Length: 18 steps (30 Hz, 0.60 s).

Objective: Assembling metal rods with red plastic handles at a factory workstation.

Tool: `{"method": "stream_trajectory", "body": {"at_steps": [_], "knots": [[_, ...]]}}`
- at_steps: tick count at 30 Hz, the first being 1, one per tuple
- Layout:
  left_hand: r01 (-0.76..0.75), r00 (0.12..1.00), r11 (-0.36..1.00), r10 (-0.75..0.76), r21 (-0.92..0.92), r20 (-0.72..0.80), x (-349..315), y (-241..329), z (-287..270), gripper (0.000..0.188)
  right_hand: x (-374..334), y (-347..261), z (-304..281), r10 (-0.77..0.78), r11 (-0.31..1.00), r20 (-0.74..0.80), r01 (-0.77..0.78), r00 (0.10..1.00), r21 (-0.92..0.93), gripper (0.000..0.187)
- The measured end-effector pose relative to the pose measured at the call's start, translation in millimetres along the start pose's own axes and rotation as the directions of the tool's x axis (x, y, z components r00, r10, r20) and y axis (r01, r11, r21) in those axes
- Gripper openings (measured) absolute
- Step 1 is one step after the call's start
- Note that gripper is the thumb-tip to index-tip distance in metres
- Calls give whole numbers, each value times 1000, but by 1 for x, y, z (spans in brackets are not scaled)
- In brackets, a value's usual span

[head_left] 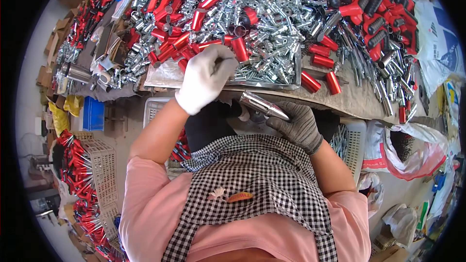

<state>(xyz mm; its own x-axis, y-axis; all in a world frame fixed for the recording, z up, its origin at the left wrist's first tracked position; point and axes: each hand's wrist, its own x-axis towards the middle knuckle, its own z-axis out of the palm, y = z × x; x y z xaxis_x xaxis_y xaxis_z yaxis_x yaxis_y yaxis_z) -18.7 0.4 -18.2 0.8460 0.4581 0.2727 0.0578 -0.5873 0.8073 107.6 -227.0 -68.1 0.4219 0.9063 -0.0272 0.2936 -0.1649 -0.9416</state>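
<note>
My left hand (206,78), in a white glove, is raised over the front edge of the parts heap. Its fingers are curled together, and whatever they may hold is hidden. In a grey knit glove, my right hand (298,125) grips a shiny chrome tube (263,105) with a slot along its side. The tube tilts, its far end pointing up and left toward the tray. Just beyond both hands, a metal tray (286,87) bears a pile of small silver fittings (272,34). A red metal sleeve (239,48) lies close to my left fingertips.
Several red sleeves (310,81) lie right of the tray. Red-and-black handles (376,14) and steel rods (357,51) are heaped at the far right. Below the table stand plastic crates (104,165), a blue bin (93,114) and a white-red sack (422,138).
</note>
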Motion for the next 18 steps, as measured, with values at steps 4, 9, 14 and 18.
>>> {"method": "stream_trajectory", "body": {"at_steps": [4, 9, 14, 18], "knots": [[-318, 932, 930, 343, -185, 121, -16, 12, 21, 15, -1, 8, 9, -62, 995, 19, 61, 998, 85, 37], [-5, 963, 967, 74, -255, 259, -43, 33, 31, 15, -7, -14, 4, 10, 1000, 152, -12, 988, 15, 51], [-84, 989, 992, 94, -90, 110, -54, 26, 45, 16, -7, -25, 4, -274, 891, 0, 254, 962, -377, 57], [60, 992, 980, -37, -190, 120, -60, 40, 41, 10, -8, -21, 1, -317, 834, 75, 316, 945, -452, 53]]}}
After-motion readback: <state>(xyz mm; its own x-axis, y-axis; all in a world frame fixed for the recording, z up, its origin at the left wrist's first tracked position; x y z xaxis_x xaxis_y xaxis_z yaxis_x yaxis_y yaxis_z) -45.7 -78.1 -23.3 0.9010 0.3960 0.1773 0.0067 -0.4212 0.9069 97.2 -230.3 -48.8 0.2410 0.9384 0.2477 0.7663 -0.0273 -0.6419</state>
